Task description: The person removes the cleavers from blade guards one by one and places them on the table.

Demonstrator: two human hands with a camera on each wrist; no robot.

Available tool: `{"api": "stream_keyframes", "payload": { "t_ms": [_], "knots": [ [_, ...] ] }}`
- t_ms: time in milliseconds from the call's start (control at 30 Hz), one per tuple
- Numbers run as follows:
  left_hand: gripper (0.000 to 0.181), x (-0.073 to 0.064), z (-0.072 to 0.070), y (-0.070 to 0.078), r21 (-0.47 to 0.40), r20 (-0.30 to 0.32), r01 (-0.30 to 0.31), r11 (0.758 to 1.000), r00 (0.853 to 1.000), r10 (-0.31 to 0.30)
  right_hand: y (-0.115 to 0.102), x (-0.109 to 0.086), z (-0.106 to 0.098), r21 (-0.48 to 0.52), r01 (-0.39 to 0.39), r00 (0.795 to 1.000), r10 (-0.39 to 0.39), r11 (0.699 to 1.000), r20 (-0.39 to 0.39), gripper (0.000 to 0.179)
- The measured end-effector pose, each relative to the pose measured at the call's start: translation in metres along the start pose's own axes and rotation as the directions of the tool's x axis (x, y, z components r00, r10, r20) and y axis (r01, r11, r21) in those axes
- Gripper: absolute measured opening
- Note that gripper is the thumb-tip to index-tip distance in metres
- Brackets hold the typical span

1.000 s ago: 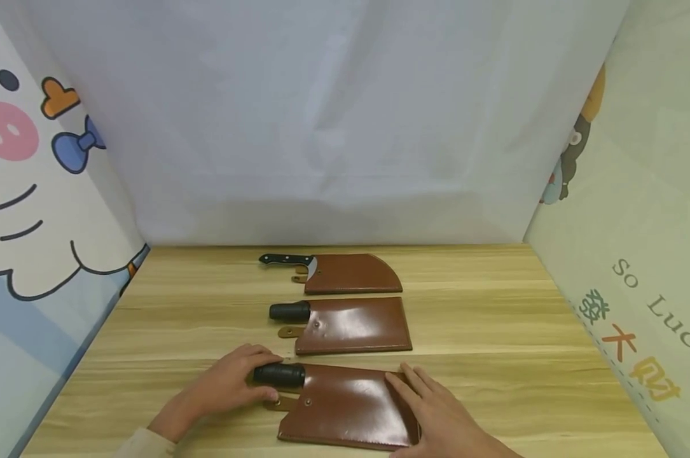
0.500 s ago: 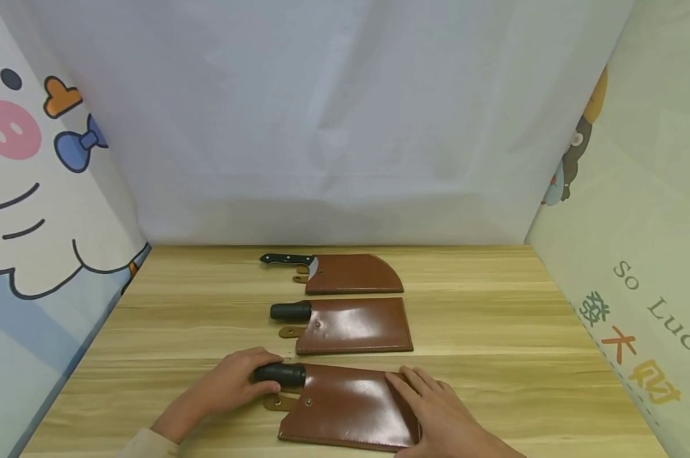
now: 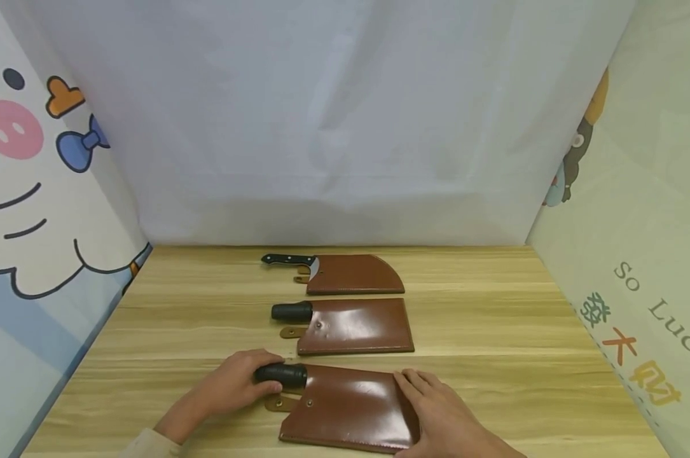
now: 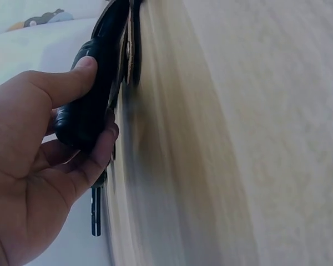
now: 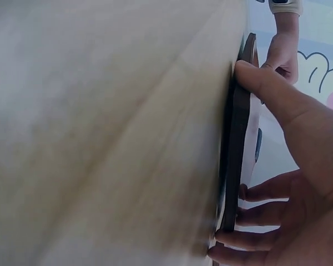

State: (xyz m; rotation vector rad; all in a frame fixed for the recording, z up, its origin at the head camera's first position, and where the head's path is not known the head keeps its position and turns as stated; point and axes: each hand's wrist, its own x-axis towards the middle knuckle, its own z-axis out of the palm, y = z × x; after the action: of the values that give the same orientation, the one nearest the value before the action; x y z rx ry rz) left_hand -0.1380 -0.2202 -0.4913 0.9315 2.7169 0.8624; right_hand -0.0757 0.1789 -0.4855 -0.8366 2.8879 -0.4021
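Nearest the person, a cleaver with a black handle (image 3: 287, 375) lies flat in a brown leather sheath (image 3: 350, 407), which hides its blade. My left hand (image 3: 238, 385) holds that handle, thumb on one side and fingers on the other, as the left wrist view shows (image 4: 50, 127). At the sheath's opening, a tan snap strap (image 3: 280, 402) sticks out unfastened. My right hand (image 3: 442, 413) spans the sheath's right end, fingers at the far corner and thumb at the near one. In the right wrist view, the fingertips and thumb (image 5: 255, 77) meet the sheath's dark edge (image 5: 238, 149).
Behind it lie two more sheathed knives: a cleaver in a rectangular sheath (image 3: 358, 326) and, farthest back, a knife in a round-ended sheath (image 3: 356, 273). All handles point left. The wood-grain table (image 3: 493, 331) ends at a white backdrop (image 3: 333, 127), with printed cloths at both sides.
The right hand's fingertips have slid slightly right along the sheath's far corner. The left hand keeps its hold on the handle, and the knives stay in place.
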Motion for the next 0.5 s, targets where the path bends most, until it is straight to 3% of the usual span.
{"api": "stream_keyframes", "payload": {
  "t_ms": [267,500],
  "knots": [
    [0.049,0.003,-0.005,0.008,0.034,-0.064,0.027,0.999,0.998,-0.025,0.001,-0.001,-0.014,0.11,-0.059,0.998,0.059,0.992,0.004,0.125],
    [0.05,0.004,-0.013,0.021,0.057,-0.1,0.041,0.998,0.994,-0.035,0.004,0.001,-0.024,0.09,-0.023,0.996,0.03,0.996,-0.078,0.123]
  ]
}}
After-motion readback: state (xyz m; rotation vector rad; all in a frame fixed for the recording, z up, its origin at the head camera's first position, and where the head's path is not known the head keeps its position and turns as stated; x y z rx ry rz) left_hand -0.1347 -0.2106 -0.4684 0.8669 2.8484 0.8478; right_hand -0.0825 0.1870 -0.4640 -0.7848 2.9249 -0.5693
